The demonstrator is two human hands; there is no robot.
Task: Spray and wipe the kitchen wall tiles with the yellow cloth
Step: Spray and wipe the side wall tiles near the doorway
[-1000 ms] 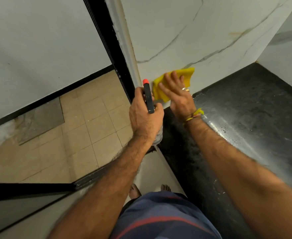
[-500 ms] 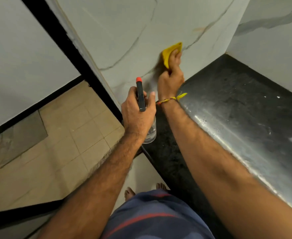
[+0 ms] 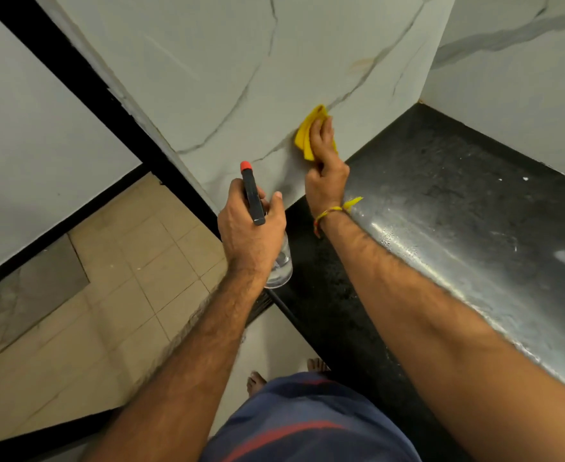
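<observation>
Nearest the camera is the person's blue clothing [image 3: 307, 425] with a red stripe across it, and just past it two bare feet [image 3: 257, 381] stand on the pale floor [image 3: 114, 295], close to the dark front face of the table. Both bare forearms reach forward from here.

The left hand [image 3: 251, 235] is the nearer one. Its fingers are curled round a spray bottle [image 3: 252, 198], thumb on the right side of the neck. The bottle has a black head with a red nozzle tip pointing towards the wall, and its clear body hangs below the hand, just off the left end of the table's front edge.

The black stone table [image 3: 474, 201] runs away to the right; its rounded front edge shines and carries small drops of wet.

Further on, the right hand [image 3: 324, 171], with a yellow thread band [image 3: 331, 211] at the wrist, is raised over the table's back left corner. Its fingers [image 3: 321, 135] lie fairly straight over the yellow cloth [image 3: 304, 138] and press it flat against the wall tile [image 3: 241, 61], just above where the tile meets the table. The cloth is bunched, with one point sticking up above the fingertips.

The tile is white with thin grey veins and a faint brownish mark up and to the right of the cloth. A second veined tile [image 3: 514, 78] stands at the table's back edge, meeting the first in the far corner.
</observation>
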